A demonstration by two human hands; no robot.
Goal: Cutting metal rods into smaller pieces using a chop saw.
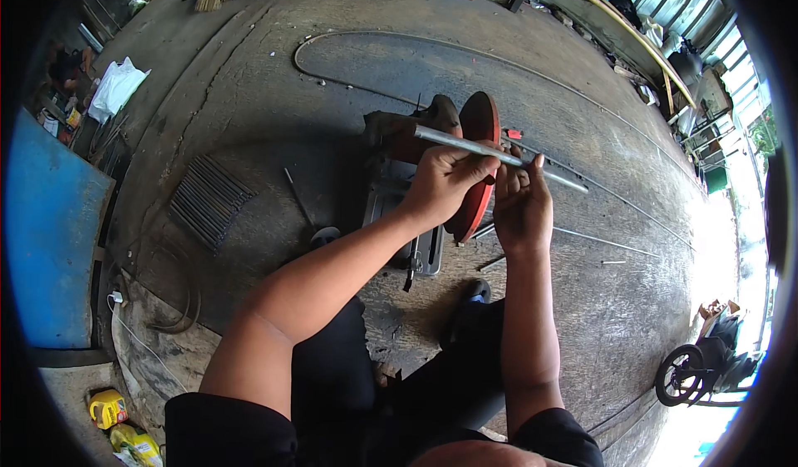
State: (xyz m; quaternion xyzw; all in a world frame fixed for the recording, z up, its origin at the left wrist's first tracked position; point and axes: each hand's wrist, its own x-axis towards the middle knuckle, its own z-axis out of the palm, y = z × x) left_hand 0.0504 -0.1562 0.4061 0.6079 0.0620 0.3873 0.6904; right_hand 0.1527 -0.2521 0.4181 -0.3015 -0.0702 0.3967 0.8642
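A grey metal tube (445, 139) slants across the front of me, its right end lower in the picture. My left hand (445, 186) is closed on it near the middle. My right hand (524, 205) has its thumb and fingertips around the tube farther right, palm facing up. Under the tube stands a cut-off saw with a large red disc (480, 126), and its dark motor housing (399, 138) lies to the left. Part of the disc is hidden behind my hands. The saw's grey base (384, 201) shows beside my left forearm.
Dark rods (209, 205) lie in a row on the floor at left, with a single rod (298, 194) nearer the saw. A long thin bar (465, 49) loops across the floor beyond. A blue panel (58, 242) stands at left, a motorbike wheel (682, 375) at right.
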